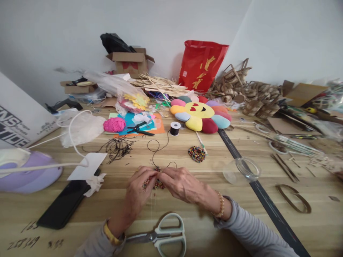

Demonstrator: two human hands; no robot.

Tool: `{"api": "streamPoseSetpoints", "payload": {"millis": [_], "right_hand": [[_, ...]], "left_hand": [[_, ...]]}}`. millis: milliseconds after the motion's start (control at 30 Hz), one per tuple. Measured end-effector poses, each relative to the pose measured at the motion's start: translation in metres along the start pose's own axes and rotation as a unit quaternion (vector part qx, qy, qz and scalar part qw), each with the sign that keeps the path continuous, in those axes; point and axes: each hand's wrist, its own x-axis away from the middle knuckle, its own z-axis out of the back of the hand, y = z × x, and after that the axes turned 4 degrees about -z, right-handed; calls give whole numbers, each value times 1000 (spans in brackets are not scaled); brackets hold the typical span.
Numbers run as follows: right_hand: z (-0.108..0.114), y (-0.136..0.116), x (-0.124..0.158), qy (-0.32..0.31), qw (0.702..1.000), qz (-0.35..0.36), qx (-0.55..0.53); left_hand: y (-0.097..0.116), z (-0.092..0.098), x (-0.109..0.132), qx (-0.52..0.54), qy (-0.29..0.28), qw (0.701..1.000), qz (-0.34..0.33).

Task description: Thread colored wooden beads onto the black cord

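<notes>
My left hand (139, 184) and my right hand (180, 184) meet at the middle of the table, fingertips pinched together. A thin black cord (153, 150) runs from a spool (175, 129) to my fingers, and a small loop of it rises beside my right hand. The pinched part is mostly hidden by the fingers. Small multicoloured beads (158, 185) lie under and between both hands. Nearer to me are white-handled scissors (171, 233), lying with their blades towards my left wrist.
A coiled bead string (197, 154) lies beyond my right hand, a clear jar (245, 169) further right. Left are a black phone (64, 203), tangled black cord (118, 148), pliers (140, 130) and pink yarn (114, 125). A flower cushion (200, 113) stands behind.
</notes>
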Motion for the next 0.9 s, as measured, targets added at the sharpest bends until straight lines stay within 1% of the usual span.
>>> {"api": "streamPoseSetpoints", "payload": {"millis": [100,200,300,333,400,500,567,733,900], "right_hand": [[-2,1,0,5,1000,-7,-14],[-4,2,1,18,999,-18,-32],[-4,2,1,29,998,-35,-54],[-4,2,1,31,997,-40,-62],[-2,1,0,31,995,-48,-82],[1,1,1,26,991,-61,-118],[3,2,1,21,987,-72,-143],[5,4,1,9,971,-109,-214],[12,3,0,-4,955,-125,-268]], "left_hand": [[0,1,0,19,-15,999,49],[1,3,-1,64,-50,987,137],[1,6,-3,135,-100,956,241],[1,6,-4,157,-111,944,267],[-1,7,-4,195,-120,927,297],[-4,7,-4,238,-125,911,312],[-5,8,-4,251,-130,907,314],[-5,10,-8,253,-147,905,310],[-4,12,-11,263,-159,905,295]]}}
